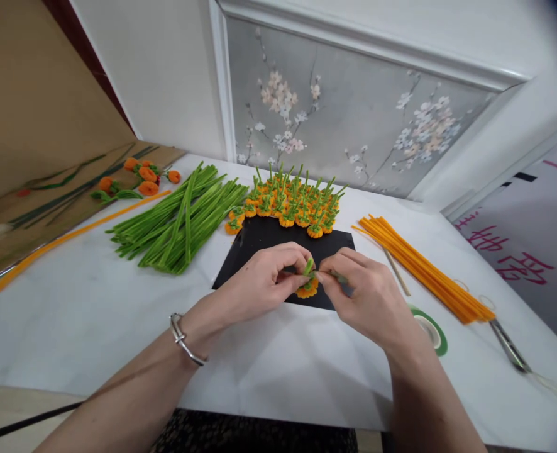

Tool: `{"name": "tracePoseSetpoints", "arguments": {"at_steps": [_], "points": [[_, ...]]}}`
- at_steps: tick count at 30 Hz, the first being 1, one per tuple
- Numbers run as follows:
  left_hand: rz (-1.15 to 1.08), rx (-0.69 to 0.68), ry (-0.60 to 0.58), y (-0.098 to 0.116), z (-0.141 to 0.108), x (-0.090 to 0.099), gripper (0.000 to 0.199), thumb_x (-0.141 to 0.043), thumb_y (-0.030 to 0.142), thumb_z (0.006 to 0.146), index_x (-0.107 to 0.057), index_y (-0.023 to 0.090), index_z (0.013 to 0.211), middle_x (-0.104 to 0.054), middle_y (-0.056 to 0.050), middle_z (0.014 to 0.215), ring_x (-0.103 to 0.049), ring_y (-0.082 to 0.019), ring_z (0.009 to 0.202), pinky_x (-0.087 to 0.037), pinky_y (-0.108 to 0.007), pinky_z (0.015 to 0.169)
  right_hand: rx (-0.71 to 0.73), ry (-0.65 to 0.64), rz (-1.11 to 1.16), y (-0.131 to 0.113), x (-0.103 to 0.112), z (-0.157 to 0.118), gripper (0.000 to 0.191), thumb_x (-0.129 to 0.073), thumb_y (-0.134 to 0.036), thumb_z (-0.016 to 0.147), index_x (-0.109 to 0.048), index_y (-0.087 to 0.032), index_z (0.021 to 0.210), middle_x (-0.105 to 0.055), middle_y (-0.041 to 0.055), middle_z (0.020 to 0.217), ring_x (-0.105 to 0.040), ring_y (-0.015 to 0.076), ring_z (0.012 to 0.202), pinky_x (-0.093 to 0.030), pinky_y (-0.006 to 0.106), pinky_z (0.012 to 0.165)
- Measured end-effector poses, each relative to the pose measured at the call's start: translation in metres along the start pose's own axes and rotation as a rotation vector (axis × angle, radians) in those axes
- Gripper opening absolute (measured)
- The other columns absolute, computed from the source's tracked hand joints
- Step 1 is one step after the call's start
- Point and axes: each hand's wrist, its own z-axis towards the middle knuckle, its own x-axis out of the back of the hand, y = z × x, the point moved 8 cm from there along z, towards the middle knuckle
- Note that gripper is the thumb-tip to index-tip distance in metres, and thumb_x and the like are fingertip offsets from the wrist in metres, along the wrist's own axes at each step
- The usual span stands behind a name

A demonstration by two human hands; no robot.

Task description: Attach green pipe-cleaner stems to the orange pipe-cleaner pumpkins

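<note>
Over a black board [234,261], my left hand [269,272] pinches a small orange pipe-cleaner pumpkin [308,290] by its green top, where a short stem sticks up. My right hand [361,286] is closed at the pumpkin's right side, thumb and forefinger pressed together at the green part. What exactly the right fingertips grip is too small to make out. Just behind the board, many similar pumpkins [302,204] stand packed together with green stems pointing up. A silver bracelet [180,340] circles my left wrist.
Green pipe cleaners [179,220] lie piled at left. On the right are a bundle of orange pipe cleaners [424,270], a thin stick [396,272], a green tape roll [441,340] and a metal-handled tool [509,346]. Orange flower-like pieces [149,187] sit far left, before the wall.
</note>
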Motion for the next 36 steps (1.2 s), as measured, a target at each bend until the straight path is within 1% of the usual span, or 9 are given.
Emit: {"name": "tracePoseSetpoints", "arguments": {"at_steps": [3,6,12,16,21,25,30,33,36], "points": [[-0.02,-0.005,0.0,0.0,0.0,0.001,0.015,-0.054,0.015,0.085,-0.051,0.016,0.07,-0.06,-0.004,0.1,-0.056,-0.012,0.08,-0.044,-0.024,0.065,0.003,0.018,0.04,-0.001,0.004,0.001,0.012,-0.055,-0.021,0.089,-0.066,-0.021,0.085,-0.06,0.0004,0.077,-0.053,0.0107,0.059,-0.041,0.024,0.055],[-0.008,-0.013,-0.016,0.001,-0.001,0.002,0.015,-0.057,0.017,0.084,-0.051,0.016,0.07,-0.061,-0.004,0.1,-0.056,-0.012,0.081,-0.043,-0.024,0.066,0.017,0.022,0.063,-0.001,0.005,0.001,0.014,-0.055,-0.019,0.088,-0.069,-0.021,0.085,-0.061,0.0004,0.076,-0.055,0.0106,0.061,-0.041,0.024,0.057],[-0.001,-0.027,-0.039,0.002,-0.001,0.001,0.016,-0.059,0.013,0.08,-0.051,0.015,0.067,-0.061,-0.001,0.095,-0.056,-0.01,0.079,-0.041,-0.023,0.064,0.024,0.003,0.108,0.003,0.001,0.002,0.015,-0.055,-0.017,0.088,-0.07,-0.021,0.085,-0.063,0.0012,0.079,-0.059,0.0119,0.066,-0.043,0.025,0.062],[-0.042,-0.025,-0.047,0.002,-0.001,0.001,0.017,-0.061,0.012,0.079,-0.051,0.015,0.065,-0.06,-0.001,0.094,-0.056,-0.009,0.078,-0.042,-0.022,0.063,0.037,0.004,0.126,0.004,0.0,0.002,0.016,-0.055,-0.017,0.088,-0.07,-0.021,0.086,-0.063,0.0012,0.078,-0.059,0.0123,0.068,-0.044,0.025,0.062],[-0.058,-0.02,-0.068,0.001,-0.001,0.001,0.013,-0.062,0.013,0.078,-0.057,0.014,0.066,-0.06,-0.003,0.096,-0.057,-0.01,0.078,-0.043,-0.021,0.061,0.049,0.021,0.106,0.005,0.003,0.001,0.015,-0.056,-0.018,0.088,-0.07,-0.021,0.084,-0.064,0.0004,0.078,-0.059,0.0113,0.066,-0.043,0.024,0.062],[-0.079,-0.007,-0.013,0.0,-0.001,0.006,0.011,-0.062,0.009,0.078,-0.062,0.014,0.068,-0.063,-0.004,0.098,-0.06,-0.011,0.079,-0.048,-0.023,0.065,0.05,0.049,0.064,0.004,0.006,-0.001,0.014,-0.056,-0.02,0.089,-0.07,-0.021,0.085,-0.062,0.0002,0.077,-0.057,0.0104,0.063,-0.041,0.023,0.058],[-0.112,-0.001,0.054,-0.001,0.0,0.011,0.011,-0.062,0.008,0.078,-0.068,0.014,0.071,-0.066,-0.004,0.097,-0.062,-0.011,0.076,-0.05,-0.024,0.066,0.061,0.064,0.029,-0.001,0.007,-0.002,0.015,-0.056,-0.022,0.09,-0.07,-0.021,0.087,-0.061,0.0001,0.074,-0.054,0.0097,0.059,-0.038,0.023,0.054],[-0.121,-0.002,0.082,0.0,0.002,0.012,0.01,-0.063,0.011,0.08,-0.069,0.014,0.072,-0.066,-0.005,0.097,-0.062,-0.011,0.076,-0.052,-0.025,0.068,0.068,0.065,0.022,-0.003,0.008,-0.002,0.015,-0.056,-0.021,0.089,-0.07,-0.022,0.088,-0.061,-0.0003,0.074,-0.054,0.0095,0.058,-0.038,0.023,0.053],[-0.127,-0.011,0.079,0.001,0.002,0.012,0.011,-0.062,0.015,0.082,-0.069,0.014,0.074,-0.066,-0.006,0.1,-0.062,-0.012,0.076,-0.052,-0.026,0.067,0.056,0.065,0.031,-0.002,0.009,-0.001,0.014,-0.057,-0.021,0.089,-0.07,-0.022,0.089,-0.061,-0.0007,0.073,-0.053,0.0091,0.057,-0.037,0.022,0.051]]}}
